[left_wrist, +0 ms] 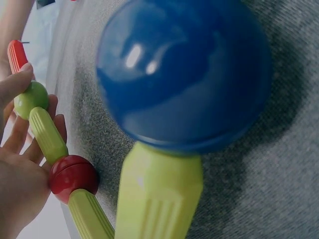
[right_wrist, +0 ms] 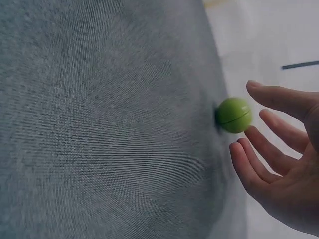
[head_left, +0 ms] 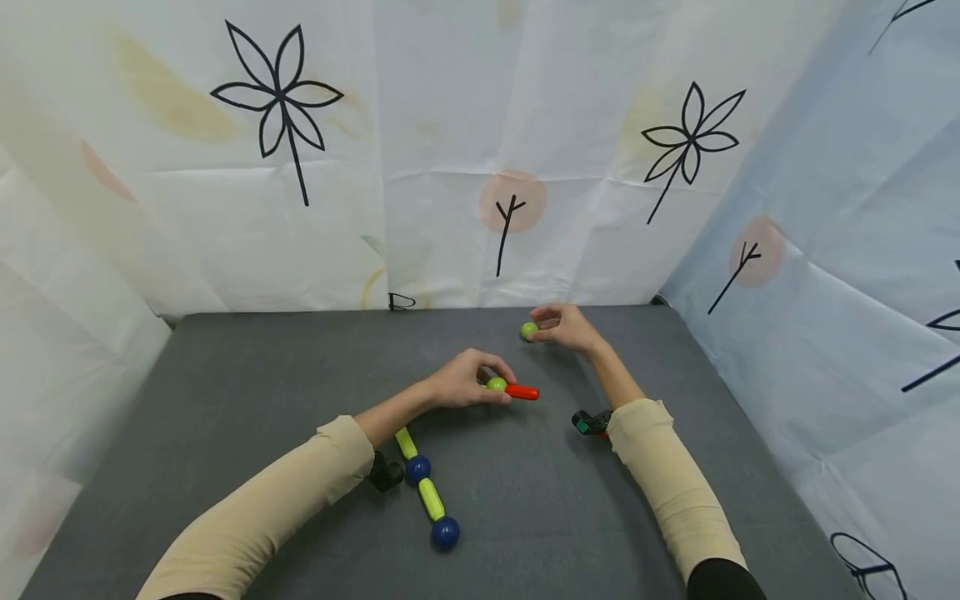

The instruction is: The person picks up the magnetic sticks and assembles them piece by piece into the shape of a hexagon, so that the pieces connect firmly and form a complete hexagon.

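Note:
In the head view my left hand (head_left: pixel 463 382) holds a chain of balls and rods by its green ball (head_left: pixel 497 384), thumb on one side and fingers on the other. A red rod (head_left: pixel 531 392) sticks out to the right of that ball. The left wrist view shows the chain running on through a yellow-green rod (left_wrist: pixel 48 135) and a dark red ball (left_wrist: pixel 74 179), with another rod below. At the far side of the table, my right hand (head_left: pixel 568 327) is at a loose green ball (head_left: pixel 529 331). Its fingers (right_wrist: pixel 279 97) spread around the ball without closing.
The chain's near part lies on the grey table (head_left: pixel 540 517): yellow-green rods (head_left: pixel 431 500) between a blue ball (head_left: pixel 417 469) and a second blue ball (head_left: pixel 445 533). Something red shows beside the right wrist camera (head_left: pixel 591 422), mostly covered. White patterned cloth (head_left: pixel 442 233) walls the table's back and sides.

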### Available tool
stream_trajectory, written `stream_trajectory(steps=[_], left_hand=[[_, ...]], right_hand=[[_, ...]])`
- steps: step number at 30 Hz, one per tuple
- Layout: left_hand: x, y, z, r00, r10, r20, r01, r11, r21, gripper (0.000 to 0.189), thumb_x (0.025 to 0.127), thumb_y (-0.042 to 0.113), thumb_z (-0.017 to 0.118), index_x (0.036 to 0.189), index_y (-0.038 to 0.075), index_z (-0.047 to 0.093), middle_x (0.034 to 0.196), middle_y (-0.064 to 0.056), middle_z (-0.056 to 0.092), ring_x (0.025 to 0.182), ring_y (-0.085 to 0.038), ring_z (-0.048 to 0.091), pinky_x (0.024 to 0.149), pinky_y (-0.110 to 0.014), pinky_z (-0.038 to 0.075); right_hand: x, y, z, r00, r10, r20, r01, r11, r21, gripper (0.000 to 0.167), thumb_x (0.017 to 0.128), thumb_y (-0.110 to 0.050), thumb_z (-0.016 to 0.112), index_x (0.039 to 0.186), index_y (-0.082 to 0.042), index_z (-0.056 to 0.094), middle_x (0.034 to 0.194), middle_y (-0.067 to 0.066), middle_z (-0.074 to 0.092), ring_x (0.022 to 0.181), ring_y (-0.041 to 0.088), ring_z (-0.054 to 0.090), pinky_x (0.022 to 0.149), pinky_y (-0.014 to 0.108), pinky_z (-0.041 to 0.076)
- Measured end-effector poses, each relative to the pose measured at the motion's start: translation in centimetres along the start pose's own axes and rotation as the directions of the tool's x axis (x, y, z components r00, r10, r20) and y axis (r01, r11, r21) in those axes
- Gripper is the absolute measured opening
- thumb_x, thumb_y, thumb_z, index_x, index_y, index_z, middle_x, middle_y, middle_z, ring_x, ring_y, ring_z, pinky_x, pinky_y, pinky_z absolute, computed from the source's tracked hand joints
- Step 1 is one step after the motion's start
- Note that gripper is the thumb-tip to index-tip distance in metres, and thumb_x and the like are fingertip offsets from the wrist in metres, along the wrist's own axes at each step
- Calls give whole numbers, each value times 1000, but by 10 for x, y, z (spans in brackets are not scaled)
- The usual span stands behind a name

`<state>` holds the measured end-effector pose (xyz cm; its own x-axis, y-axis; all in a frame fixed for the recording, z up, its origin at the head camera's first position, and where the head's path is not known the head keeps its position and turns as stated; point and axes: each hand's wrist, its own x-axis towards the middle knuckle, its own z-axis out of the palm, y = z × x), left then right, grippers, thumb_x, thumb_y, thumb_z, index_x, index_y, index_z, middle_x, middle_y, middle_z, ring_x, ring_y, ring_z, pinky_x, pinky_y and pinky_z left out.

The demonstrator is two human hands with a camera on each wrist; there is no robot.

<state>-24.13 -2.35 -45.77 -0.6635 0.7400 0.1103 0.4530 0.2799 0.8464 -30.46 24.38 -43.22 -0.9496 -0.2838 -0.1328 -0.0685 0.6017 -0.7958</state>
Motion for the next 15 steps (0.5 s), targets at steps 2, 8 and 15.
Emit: stream_trajectory(steps=[2, 8, 15], left_hand=[[-1, 0, 0, 1000, 2, 0, -2, 1000, -3, 23, 97, 14, 83, 118, 6, 79, 122, -13, 79, 116, -27, 74, 103, -35, 61], [-2, 0, -1, 1000, -11, 0, 11, 1000, -4, 23, 97, 13, 83, 119, 6, 79, 124, -13, 79, 118, -29, 74, 105, -36, 61], [-1, -1, -1, 1000, -9, 1, 9, 1000, -5, 23, 98, 14, 82, 119, 5, 78, 124, -14, 79, 117, -28, 75, 105, -36, 61]], right_hand=[[5, 3, 3, 1000, 12, -6, -12, 1000, -11, 55, 101, -11, 76, 149, 8, 57, 155, 31, 57, 142, 48, 60, 111, 53, 57], [6, 6, 8, 999, 44, -31, -44, 999, -9, 45, 101, -8, 76, 141, 6, 64, 145, 30, 63, 132, 45, 68, 100, 44, 63], [-9, 5, 2, 999, 7, -54, -8, 1000, -11, 44, 101, -14, 77, 140, 3, 67, 143, 28, 66, 125, 44, 71, 101, 52, 61]])
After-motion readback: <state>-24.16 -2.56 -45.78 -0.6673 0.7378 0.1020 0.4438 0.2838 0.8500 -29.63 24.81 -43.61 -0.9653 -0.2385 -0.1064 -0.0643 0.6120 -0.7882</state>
